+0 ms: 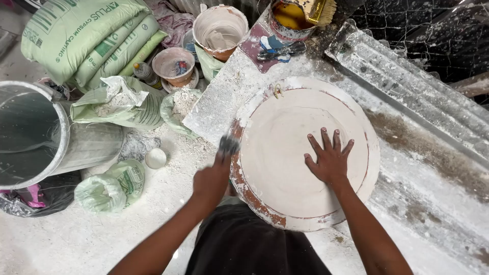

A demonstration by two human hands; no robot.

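On the dusty table [219, 109] lies a round plaster disc [305, 153]; the right hand [330, 159] presses flat on it, fingers spread, while the left hand [214, 178] grasps a small blurred tool [229, 145] at its left rim.

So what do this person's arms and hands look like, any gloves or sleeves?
No gloves and no sleeves in view: both forearms are bare down to the wrists. The left hand and the right hand carry no rings, watch or bands that can be seen. Pale plaster dust smudges the left hand's fingers. A dark garment covers the body below.
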